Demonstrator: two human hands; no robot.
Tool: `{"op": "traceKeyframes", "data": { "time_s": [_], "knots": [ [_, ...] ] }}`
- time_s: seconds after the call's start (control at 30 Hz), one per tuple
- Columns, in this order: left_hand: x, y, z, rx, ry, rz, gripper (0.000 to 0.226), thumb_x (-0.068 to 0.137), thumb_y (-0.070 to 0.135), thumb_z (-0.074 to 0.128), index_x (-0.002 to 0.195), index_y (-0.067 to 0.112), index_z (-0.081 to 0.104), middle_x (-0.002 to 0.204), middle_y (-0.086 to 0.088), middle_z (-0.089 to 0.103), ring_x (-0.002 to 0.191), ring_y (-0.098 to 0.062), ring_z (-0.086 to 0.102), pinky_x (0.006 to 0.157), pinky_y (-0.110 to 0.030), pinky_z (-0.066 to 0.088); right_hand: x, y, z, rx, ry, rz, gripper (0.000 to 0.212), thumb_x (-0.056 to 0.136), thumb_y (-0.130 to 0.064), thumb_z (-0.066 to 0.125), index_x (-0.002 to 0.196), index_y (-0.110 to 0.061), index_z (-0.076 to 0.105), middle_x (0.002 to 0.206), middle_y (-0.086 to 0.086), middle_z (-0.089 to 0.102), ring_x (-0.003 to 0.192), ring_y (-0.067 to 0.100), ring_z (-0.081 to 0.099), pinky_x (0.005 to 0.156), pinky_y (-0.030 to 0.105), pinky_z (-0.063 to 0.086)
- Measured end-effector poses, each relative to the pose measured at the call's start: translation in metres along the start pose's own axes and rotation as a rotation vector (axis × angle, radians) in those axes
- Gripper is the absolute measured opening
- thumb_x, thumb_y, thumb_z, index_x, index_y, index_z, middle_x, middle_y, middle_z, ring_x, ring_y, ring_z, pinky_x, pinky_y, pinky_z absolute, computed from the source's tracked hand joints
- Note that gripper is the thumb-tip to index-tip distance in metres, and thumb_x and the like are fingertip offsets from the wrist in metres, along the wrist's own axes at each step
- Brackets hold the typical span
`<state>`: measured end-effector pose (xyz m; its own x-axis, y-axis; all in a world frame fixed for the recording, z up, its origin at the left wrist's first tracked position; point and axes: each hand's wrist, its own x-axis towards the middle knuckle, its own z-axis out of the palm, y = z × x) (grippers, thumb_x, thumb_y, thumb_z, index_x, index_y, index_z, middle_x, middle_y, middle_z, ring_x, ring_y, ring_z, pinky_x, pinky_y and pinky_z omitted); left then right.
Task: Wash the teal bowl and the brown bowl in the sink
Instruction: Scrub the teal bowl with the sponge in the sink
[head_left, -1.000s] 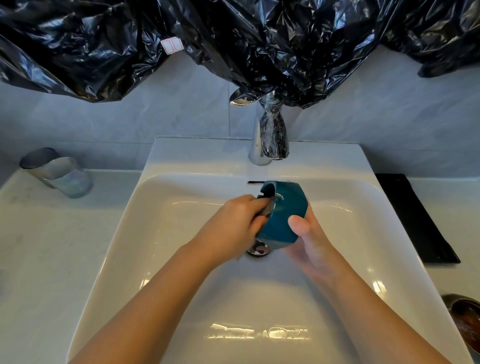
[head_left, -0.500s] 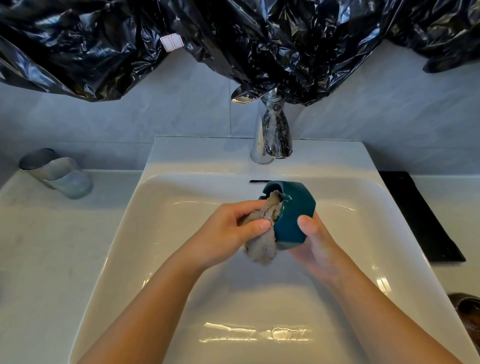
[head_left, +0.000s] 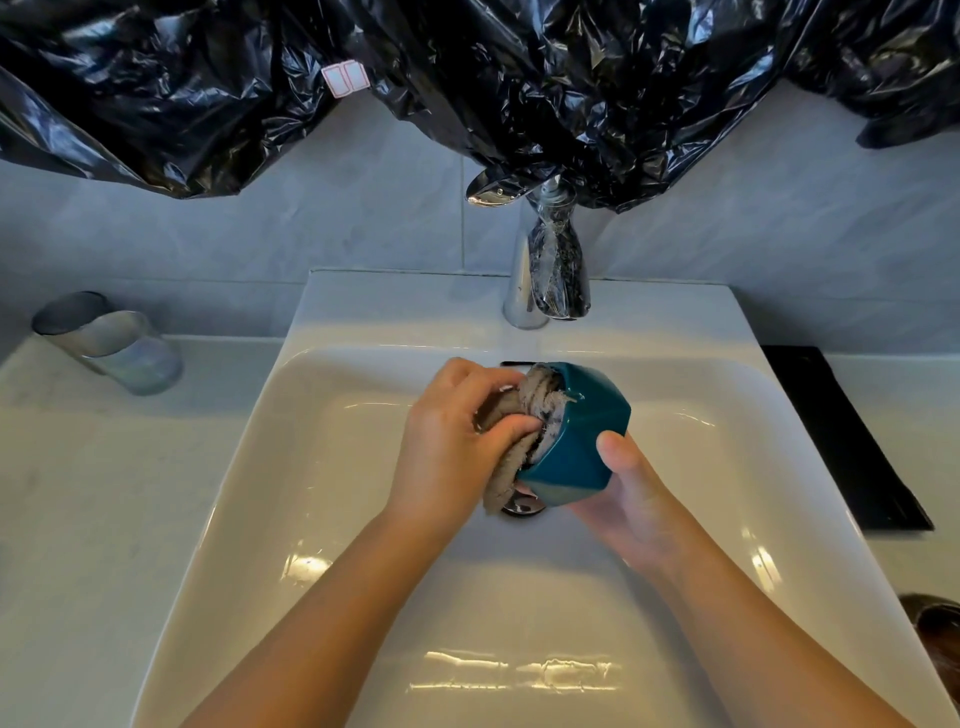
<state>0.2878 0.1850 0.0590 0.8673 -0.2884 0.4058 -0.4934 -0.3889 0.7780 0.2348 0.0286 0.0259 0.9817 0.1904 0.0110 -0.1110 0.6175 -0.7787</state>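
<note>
Over the middle of the white sink (head_left: 322, 467) my right hand (head_left: 631, 499) holds the teal bowl (head_left: 576, 441) on its side, thumb on its outer wall, its mouth turned to the left. My left hand (head_left: 447, 447) grips a grey-brown cloth (head_left: 511, 441) that is pushed into the bowl's mouth and hangs down toward the drain (head_left: 522, 506). The brown bowl (head_left: 935, 631) is only partly in view at the right edge, on the counter beside the sink.
A chrome tap (head_left: 524, 280) stands behind the basin; no water stream shows. Black plastic sheeting (head_left: 467, 78) hangs above. A glass tumbler (head_left: 111, 343) stands on the left counter. A black mat (head_left: 841, 436) lies on the right counter.
The cloth, barely visible at first, has come out and now fills the bowl's mouth. My left hand has shifted left and up around it; the bowl stays over the drain.
</note>
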Motion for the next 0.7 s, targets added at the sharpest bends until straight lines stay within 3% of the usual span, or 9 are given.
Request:
{"op": "traceKeyframes", "data": {
  "time_s": [0.07,0.17,0.3,0.37,0.47,0.6,0.7],
  "knots": [
    [0.000,-0.001,-0.002,-0.019,-0.052,0.009,0.038,0.078,0.016,0.076,0.113,0.021,0.065,0.093,0.009,0.057,0.083,0.001,0.055,0.077,-0.019,0.050,0.000,-0.001,0.000,0.034,-0.010,-0.008,0.101,0.077,-0.042,0.080,0.150,0.000,0.024,0.142,0.036,0.037,0.122,0.037,0.048,0.097,0.049,0.049],
    [0.000,-0.004,-0.013,-0.045,-0.250,0.128,0.048,0.083,0.009,0.068,0.128,0.023,0.059,0.113,0.002,0.056,0.099,-0.005,0.056,0.086,-0.026,0.051,-0.002,-0.001,0.001,0.088,-0.035,-0.020,0.095,0.080,-0.039,0.078,0.148,0.002,0.027,0.136,0.022,0.050,0.120,0.031,0.055,0.094,0.042,0.052],
    [0.008,-0.007,-0.026,-0.011,-0.405,0.265,0.056,0.082,-0.001,0.067,0.132,0.022,0.057,0.125,0.005,0.050,0.115,0.001,0.048,0.092,-0.015,0.046,-0.003,0.001,0.003,0.115,-0.016,0.003,0.091,0.080,-0.041,0.078,0.148,-0.003,0.032,0.133,0.017,0.055,0.119,0.028,0.057,0.091,0.040,0.052],
    [0.011,-0.005,-0.021,0.023,-0.364,0.301,0.052,0.080,-0.002,0.069,0.127,0.017,0.061,0.120,0.007,0.053,0.110,0.000,0.051,0.090,-0.012,0.046,-0.001,0.002,0.005,0.101,-0.030,0.015,0.087,0.080,-0.041,0.077,0.147,-0.005,0.034,0.133,0.016,0.053,0.119,0.028,0.054,0.093,0.043,0.050],
    [0.010,-0.004,-0.009,-0.004,-0.217,0.198,0.036,0.076,0.005,0.072,0.110,0.015,0.066,0.103,0.015,0.058,0.089,0.009,0.054,0.079,-0.010,0.046,-0.001,0.003,0.005,0.055,-0.022,0.047,0.093,0.078,-0.044,0.078,0.148,-0.004,0.032,0.135,0.018,0.050,0.120,0.031,0.050,0.094,0.048,0.047],
    [0.006,-0.002,0.002,0.007,-0.055,0.128,0.020,0.073,0.022,0.076,0.089,0.013,0.068,0.085,0.008,0.058,0.071,0.003,0.051,0.065,-0.014,0.044,-0.003,0.005,0.000,0.050,0.007,0.054,0.090,0.078,-0.046,0.078,0.147,-0.006,0.036,0.135,0.020,0.052,0.119,0.032,0.053,0.097,0.051,0.047],
    [0.005,0.007,0.001,0.029,0.001,-0.048,0.023,0.076,0.023,0.078,0.095,0.022,0.065,0.081,0.006,0.059,0.068,-0.006,0.056,0.061,-0.017,0.047,-0.001,0.004,0.000,0.042,0.017,0.044,0.093,0.080,-0.045,0.077,0.150,-0.005,0.030,0.138,0.021,0.048,0.120,0.035,0.050,0.099,0.055,0.041]
  ]
}}
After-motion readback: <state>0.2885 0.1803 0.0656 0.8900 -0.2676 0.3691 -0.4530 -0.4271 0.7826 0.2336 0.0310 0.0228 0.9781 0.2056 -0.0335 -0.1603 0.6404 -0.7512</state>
